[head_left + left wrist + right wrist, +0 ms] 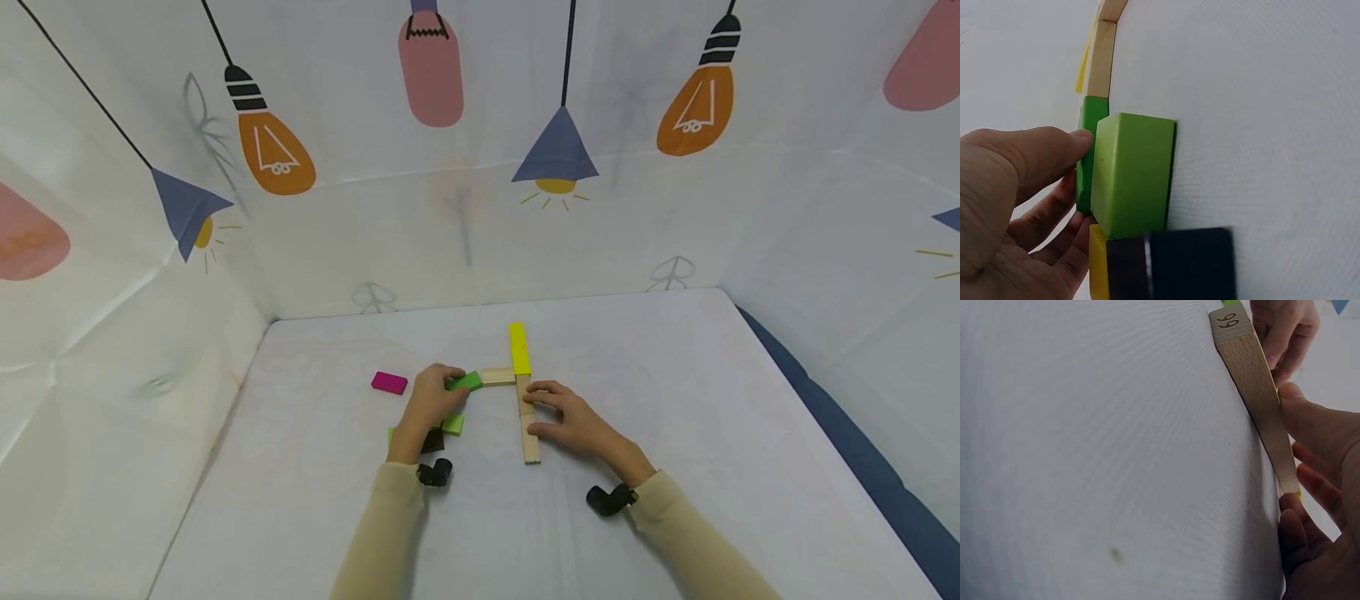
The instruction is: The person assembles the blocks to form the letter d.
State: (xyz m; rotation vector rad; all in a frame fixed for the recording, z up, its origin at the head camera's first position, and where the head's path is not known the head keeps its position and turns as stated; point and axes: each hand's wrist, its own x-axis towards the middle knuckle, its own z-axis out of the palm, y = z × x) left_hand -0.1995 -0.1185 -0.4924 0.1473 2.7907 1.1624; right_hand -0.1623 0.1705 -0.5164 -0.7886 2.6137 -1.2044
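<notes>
My left hand [435,396] pinches a dark green block [467,381] between thumb and fingers. In the left wrist view, that green block [1086,156] lines up with a plain wooden block [1100,59]. My right hand [566,417] rests its thumb and fingertips along the right side of two plain wooden blocks [528,423] laid end to end. Its thumb also touches the wooden block [1257,394] in the right wrist view. Yellow [520,348] extends this row at the far end. Another plain wooden block [498,377] lies crosswise between the row and the green block.
A magenta block [389,382] lies left of my left hand. Nearer me are a light green block [453,425] and a dark block [1191,262], partly hidden by my left arm in the head view. A white cloth [487,525] covers the table; printed white sheets [495,233] hang around it.
</notes>
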